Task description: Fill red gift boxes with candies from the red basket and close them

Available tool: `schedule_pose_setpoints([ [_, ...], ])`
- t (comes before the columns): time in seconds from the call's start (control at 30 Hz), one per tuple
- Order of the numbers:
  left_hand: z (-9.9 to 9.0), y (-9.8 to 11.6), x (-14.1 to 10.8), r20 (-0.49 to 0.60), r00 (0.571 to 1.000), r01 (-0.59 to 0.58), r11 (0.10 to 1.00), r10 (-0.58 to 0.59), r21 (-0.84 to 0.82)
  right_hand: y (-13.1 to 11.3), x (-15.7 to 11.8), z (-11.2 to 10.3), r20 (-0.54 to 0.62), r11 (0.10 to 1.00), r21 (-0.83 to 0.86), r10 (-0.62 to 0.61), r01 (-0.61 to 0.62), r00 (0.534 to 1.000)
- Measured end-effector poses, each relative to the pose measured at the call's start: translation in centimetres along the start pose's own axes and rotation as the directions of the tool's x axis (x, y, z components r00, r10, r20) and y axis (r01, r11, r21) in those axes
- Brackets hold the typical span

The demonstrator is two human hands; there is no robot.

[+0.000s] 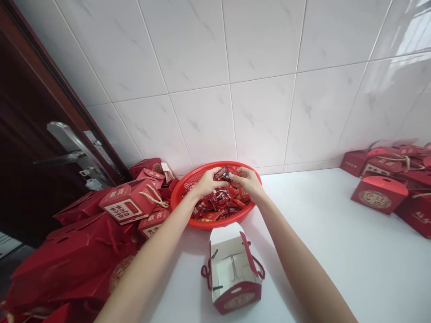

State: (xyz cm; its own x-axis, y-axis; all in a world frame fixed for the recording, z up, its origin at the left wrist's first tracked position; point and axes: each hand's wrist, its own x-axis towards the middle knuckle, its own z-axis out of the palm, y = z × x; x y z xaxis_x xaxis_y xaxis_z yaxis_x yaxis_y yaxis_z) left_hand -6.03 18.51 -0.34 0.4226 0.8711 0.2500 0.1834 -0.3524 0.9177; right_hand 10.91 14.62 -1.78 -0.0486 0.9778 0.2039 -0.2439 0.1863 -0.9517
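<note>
Both my hands reach into a red plastic basket [211,225] full of wrapped candies [218,199]. My left hand [209,181] has its fingers closed around some dark red wrapped candies [221,173] above the pile. Facing it, my right hand [248,181] pinches candies at the same spot, its fingertips close to the left ones. Just in front of the basket, between my forearms, stands an open red gift box [237,299] with a white inside and dark red cord handles. Its flaps are up and nothing lies inside.
Red gift boxes [126,202] are heaped on the left, beside a dark door [30,112] with a metal handle. More closed red boxes [380,195] stand at the right on the white table [313,224]. A tiled wall [202,116] rises behind the basket.
</note>
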Motion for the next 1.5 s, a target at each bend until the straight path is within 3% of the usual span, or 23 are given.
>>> schedule_pose_setpoints([
  [0.17, 0.2, 0.1, -0.2, 0.016, 1.0, -0.011, 1.0, 0.011, -0.001, -0.1, 0.1, 0.1, -0.073, 0.999, 0.039, -0.004, 0.007, 0.997],
  [0.3, 0.1, -0.4, -0.2, 0.049, 0.993, 0.103, 0.994, -0.104, 0.028, -0.2, 0.1, 0.0, -0.192, 0.994, 0.095, -0.041, 0.06, 0.981],
  [0.43, 0.0, -1.1, -0.1, -0.073, 0.972, 0.221, 0.975, -0.221, -0.016, -0.5, 0.0, 0.0, -0.246, 0.99, 0.129, -0.018, 0.051, 0.969],
  [0.6, -0.1, -0.9, -0.1, -0.102, 0.958, 0.264, 0.964, -0.267, -0.045, -0.6, -0.1, 0.0, -0.238, 0.994, 0.107, 0.044, -0.019, 0.97],
  [0.73, -0.2, -0.5, -0.2, -0.102, 0.969, 0.221, 0.973, -0.226, -0.059, -0.5, 0.2, 0.0, -0.221, 0.997, 0.08, 0.039, -0.021, 0.975],
  [0.93, -0.2, -0.3, -0.2, -0.061, 0.981, 0.177, 0.98, -0.183, -0.085, -0.4, 0.0, 0.1, -0.107, 0.999, 0.009, 0.047, -0.047, 0.993],
  [1.17, -0.1, -0.1, -0.2, -0.057, 0.976, 0.203, 0.975, -0.208, -0.087, -0.2, 0.1, -0.1, -0.104, 1.0, 0.002, -0.004, 0.004, 0.995],
  [1.33, -0.1, -0.5, 0.0, -0.131, 0.955, 0.265, 0.964, -0.265, -0.015, -0.2, 0.2, -0.3, -0.116, 0.999, 0.012, -0.041, 0.042, 0.992],
  [1.5, -0.1, -1.7, 0.1, -0.137, 0.933, 0.351, 0.926, -0.333, 0.137, -0.7, -0.3, -0.1, 0.027, 1.0, -0.016, 0.0, 0.001, 1.0],
])
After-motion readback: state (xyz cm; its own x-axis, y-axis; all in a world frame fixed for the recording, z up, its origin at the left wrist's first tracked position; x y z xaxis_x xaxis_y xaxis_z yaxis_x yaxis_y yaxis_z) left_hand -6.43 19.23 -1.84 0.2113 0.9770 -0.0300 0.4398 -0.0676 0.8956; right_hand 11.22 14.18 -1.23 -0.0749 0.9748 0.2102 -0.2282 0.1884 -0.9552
